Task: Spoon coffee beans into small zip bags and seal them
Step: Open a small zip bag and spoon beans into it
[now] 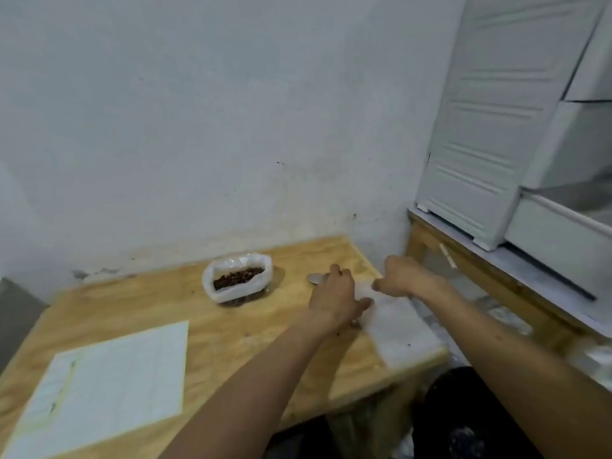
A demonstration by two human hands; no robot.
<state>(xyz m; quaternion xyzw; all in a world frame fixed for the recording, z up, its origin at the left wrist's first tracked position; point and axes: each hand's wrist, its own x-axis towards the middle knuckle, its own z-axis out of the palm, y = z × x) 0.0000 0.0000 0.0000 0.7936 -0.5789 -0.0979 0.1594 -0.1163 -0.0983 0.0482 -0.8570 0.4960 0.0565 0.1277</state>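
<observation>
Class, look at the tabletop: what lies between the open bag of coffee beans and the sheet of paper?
Only bare wooden table separates the bean bag from the paper, seen in the head view.

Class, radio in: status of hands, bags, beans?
Both hands, left and right, on the zip bags; grip unclear. Bean bag open, untouched. Spoon behind left hand.

The left hand (334, 298) covers most of the spoon (314, 278), so only its bowl shows at 10 o'clock from the knuckles. Motion blur smears the right hand (405, 276) and the pile of clear bags (394, 326), so its grip cannot be read. The paper sheet (109, 382) is cut by the lower left edge, its print too small to read.
</observation>
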